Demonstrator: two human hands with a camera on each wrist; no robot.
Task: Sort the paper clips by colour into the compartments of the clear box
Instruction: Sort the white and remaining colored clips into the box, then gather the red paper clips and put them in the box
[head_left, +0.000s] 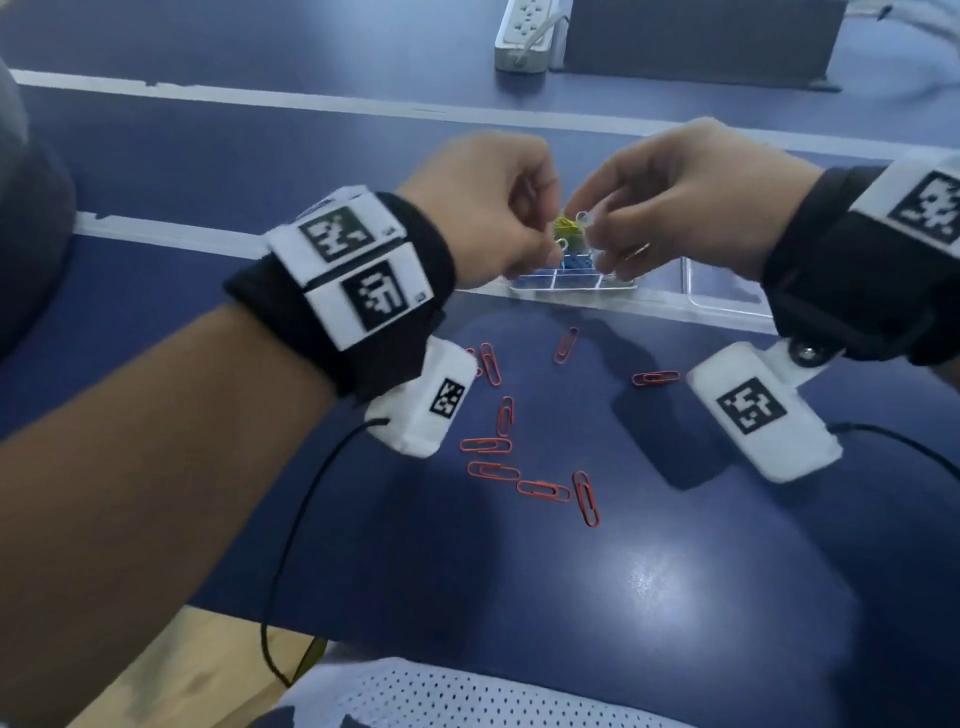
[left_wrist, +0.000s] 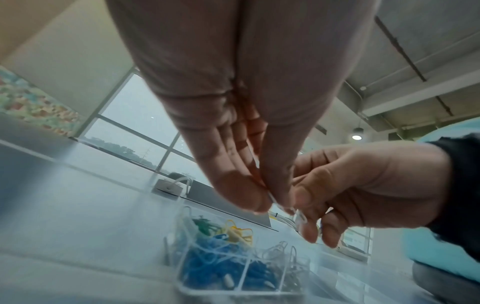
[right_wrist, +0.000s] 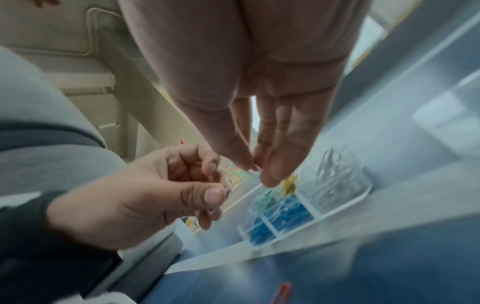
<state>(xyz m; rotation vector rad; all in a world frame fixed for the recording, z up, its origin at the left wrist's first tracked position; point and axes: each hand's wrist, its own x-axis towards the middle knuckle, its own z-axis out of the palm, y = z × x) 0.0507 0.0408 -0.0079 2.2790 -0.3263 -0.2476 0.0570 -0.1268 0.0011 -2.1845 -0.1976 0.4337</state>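
- Nearest my head camera is my left forearm, coming in from the lower left, with a black wrist strap (head_left: 337, 291) carrying white marker tags.
- Left hand (head_left: 488, 208) is raised over the clear box (head_left: 571, 278), knuckles up, fingers curled downward; thumb and forefinger pinch a white paper clip (head_left: 562, 244).
- From the left wrist view, that clip (left_wrist: 275, 200) is a thin pale wire slanting down toward my right hand.
- Right hand (head_left: 691, 197) mirrors it from the other side, fingers curled, fingertips pinching a second white clip (head_left: 584, 218). Whether the two clips are linked I cannot tell; both hands nearly touch.
- Clear box sits on the counter (head_left: 649, 571) just past a pale strip, directly beneath both hands. Blue clips (left_wrist: 221, 265) fill its near compartments, yellow ones (left_wrist: 239, 232) and green ones (left_wrist: 205, 224) lie further back, and pale clips (right_wrist: 335, 185) fill a compartment at the side.
- Red paper clips (head_left: 540, 488) lie flat and scattered on the counter between me and the box, their long axes pointing every which way: one (head_left: 586, 498) runs toward me, another (head_left: 655, 378) lies crosswise.
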